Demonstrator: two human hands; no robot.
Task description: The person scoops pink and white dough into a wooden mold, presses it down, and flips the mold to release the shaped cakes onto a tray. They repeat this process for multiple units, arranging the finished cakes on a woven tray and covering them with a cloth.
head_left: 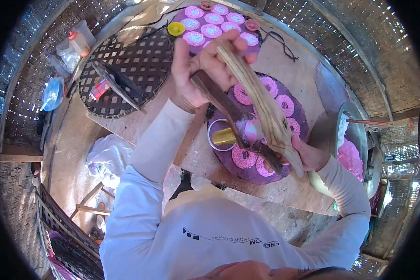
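Crossing the head view slantwise, a pale wooden bar (pixel 259 95) and a dark wooden bar (pixel 226 106) are up in the person's two hands, above the middle of the surface (pixel 294 70). The left hand (pixel 207 67) has its palm up under the upper ends of both; its fingers (pixel 230 35) are half bent behind the pale one, the thumb standing well apart, not closed round either. The right hand (pixel 310 154) is closed on the lower end of the pale bar, its fingertips partly hidden by the wood.

Between the bars shows a pink lump (pixel 253 129). A gold-coloured cylinder (pixel 224 136) and a white ring (pixel 212 137) appear just left of the dark bar; whether they join it I cannot tell. Beneath, a round purple mat (pixel 281 177) reaches toward the near edge of the surface and carries pink lacy rings (pixel 285 106).

By the far edge, a second purple mat (pixel 202 16) bears pink-and-white discs (pixel 212 31), with a yellow cup (pixel 176 29) just beside it. Toward the left edge lies a black woven tray (pixel 126 51) with a red-and-white packet (pixel 99 89). Near the right edge, a large basin (pixel 325 135) holds a pink mass (pixel 350 156).
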